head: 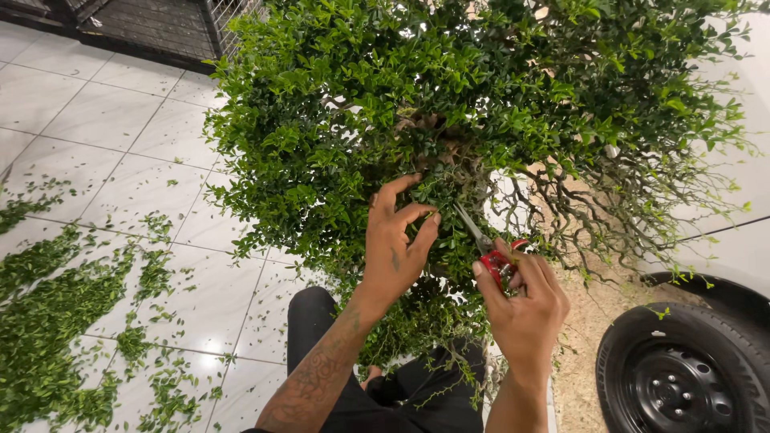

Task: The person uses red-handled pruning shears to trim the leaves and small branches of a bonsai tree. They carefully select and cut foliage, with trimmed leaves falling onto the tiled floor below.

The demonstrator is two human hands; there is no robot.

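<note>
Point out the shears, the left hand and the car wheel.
shears (484, 243): head view, on the metal blades just above the red handles.
left hand (395, 244): head view, on the back of the hand.
car wheel (682, 385): head view, on the dark hub.

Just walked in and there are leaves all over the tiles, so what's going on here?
A person is trimming a dense, small-leaved shrub. The left hand pinches a leafy sprig near the middle of the bush, while the right hand holds red-handled pruning scissors with the blades pointing into the foliage. Green clippings lie scattered on the white tiled floor to the left. A car tyre stands at lower right.
</note>
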